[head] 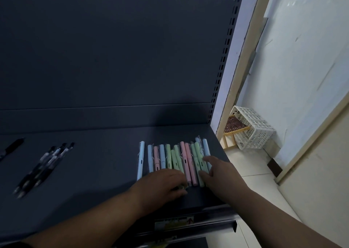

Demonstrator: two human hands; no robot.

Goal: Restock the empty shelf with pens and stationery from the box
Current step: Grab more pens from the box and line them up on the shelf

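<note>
Several pastel pens (pixel 181 157) in blue, pink and green lie side by side on the right part of the dark shelf (pixel 98 164). My left hand (pixel 162 183) lies flat over the near ends of the middle pens, fingers spread. My right hand (pixel 219 170) touches the green and blue pens at the right end of the row with straight fingers. One light blue pen (pixel 140 159) lies slightly apart on the left. The box is out of view.
A few black gel pens (pixel 43 166) lie in a bunch on the shelf's left part, with one more black pen (pixel 11 147) at the far left. A white plastic basket (pixel 253 129) sits tipped on a small wooden stool on the floor to the right.
</note>
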